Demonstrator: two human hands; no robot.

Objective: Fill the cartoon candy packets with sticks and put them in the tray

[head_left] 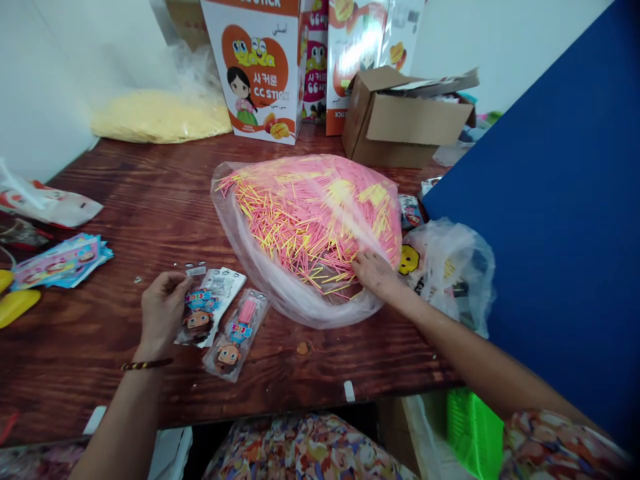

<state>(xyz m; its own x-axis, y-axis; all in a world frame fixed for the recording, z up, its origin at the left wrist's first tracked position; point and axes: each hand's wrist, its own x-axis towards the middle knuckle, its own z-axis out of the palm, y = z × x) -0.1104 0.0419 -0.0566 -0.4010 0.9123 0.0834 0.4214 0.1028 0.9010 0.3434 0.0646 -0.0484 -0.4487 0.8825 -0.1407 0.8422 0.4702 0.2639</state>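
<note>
your right hand [376, 273] is nearer the loose sticks [290, 230]
they lie in the clear bag [320, 317], just left of its fingertips; whether those pinch any, i cannot tell. your left hand [164, 308] pinches the edge of a packet [199, 321] pointing away from you.

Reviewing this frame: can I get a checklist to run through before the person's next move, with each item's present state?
1. Left hand at the top end of the upper printed packet: ok.
2. That packet opened: cannot tell.
3. Clear bag open, with pink and yellow sticks exposed: ok.
4. Right hand at the sticks: ok.
5. Sticks gripped in it: cannot tell.
6. Packet with pink sticks inside lying flat on the table: ok.
</note>
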